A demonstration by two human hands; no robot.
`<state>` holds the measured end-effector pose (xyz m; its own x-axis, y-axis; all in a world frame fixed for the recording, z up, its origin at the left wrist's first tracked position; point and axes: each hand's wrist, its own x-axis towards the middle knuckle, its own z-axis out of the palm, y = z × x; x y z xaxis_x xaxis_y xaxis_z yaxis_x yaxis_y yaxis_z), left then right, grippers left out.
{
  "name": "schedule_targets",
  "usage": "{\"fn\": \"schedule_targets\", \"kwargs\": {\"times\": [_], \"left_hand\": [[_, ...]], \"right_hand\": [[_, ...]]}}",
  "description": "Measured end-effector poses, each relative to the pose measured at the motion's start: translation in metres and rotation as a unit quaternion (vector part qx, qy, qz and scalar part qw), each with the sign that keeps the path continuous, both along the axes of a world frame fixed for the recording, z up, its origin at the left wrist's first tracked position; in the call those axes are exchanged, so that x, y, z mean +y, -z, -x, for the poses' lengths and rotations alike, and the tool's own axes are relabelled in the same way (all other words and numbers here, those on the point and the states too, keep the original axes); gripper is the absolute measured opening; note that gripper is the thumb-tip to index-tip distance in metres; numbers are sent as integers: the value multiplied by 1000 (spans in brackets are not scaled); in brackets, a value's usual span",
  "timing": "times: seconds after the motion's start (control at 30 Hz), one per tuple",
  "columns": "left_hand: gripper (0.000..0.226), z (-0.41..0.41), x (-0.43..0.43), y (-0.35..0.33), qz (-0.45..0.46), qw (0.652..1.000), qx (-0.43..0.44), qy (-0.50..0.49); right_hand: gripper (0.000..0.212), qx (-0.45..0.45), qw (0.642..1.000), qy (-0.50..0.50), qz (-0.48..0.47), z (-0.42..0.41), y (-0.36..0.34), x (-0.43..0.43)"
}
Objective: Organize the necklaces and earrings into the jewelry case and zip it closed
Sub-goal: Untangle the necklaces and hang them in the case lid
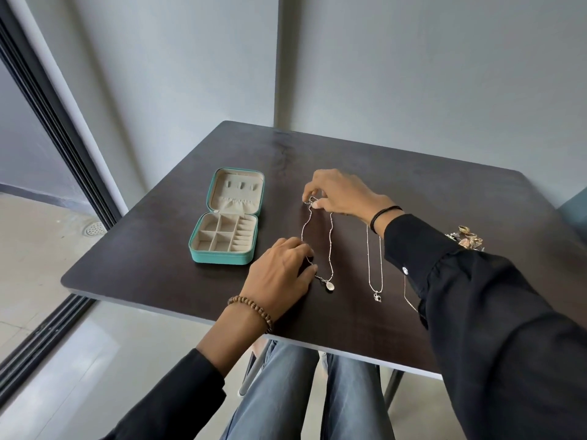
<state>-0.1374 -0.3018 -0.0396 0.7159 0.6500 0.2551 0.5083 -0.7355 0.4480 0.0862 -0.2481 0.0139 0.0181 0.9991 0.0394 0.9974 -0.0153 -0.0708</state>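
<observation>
Pinching the clasp of a necklace (330, 239), the right hand (340, 193) is closed on it; the left hand (279, 274) is pressed on its chain. An open case (225, 239) is seen at nine o'clock, a second necklace (374, 265) at three.

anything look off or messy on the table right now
Nothing looks damaged or spilled. The jewelry case lies open and empty. The only untidy spot is the heap of small jewelry at the table's far right edge, partly hidden behind the sleeve. Two necklaces lie stretched out; a third chain is mostly hidden.
</observation>
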Motion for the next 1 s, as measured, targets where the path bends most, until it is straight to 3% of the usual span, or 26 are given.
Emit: {"fn": "schedule_targets", "kwargs": {"times": [0.37, 0.67, 0.8, 0.9, 1.0], "left_hand": [[28, 0, -2, 3, -3, 1000, -2, -1], [27, 1, 2, 4, 10, 1000, -12, 3], [26, 1, 2, 3, 16, 1000, -17, 4], [25, 1, 1, 3, 21, 1000, -22, 3], [38, 0, 0, 2, 41, 998, -44, -19]], "right_hand": [[11, -107, 994, 1, 7, 4, -4, 3], [5, -127, 990, -10, 61, 6, -20, -7], [21, -142, 987, 0, 80, 12, -13, -12], [27, -95, 994, -3, 62, 11, -12, -21], [19, 87, 996, 33, -15, 9, -17, -27]]}}
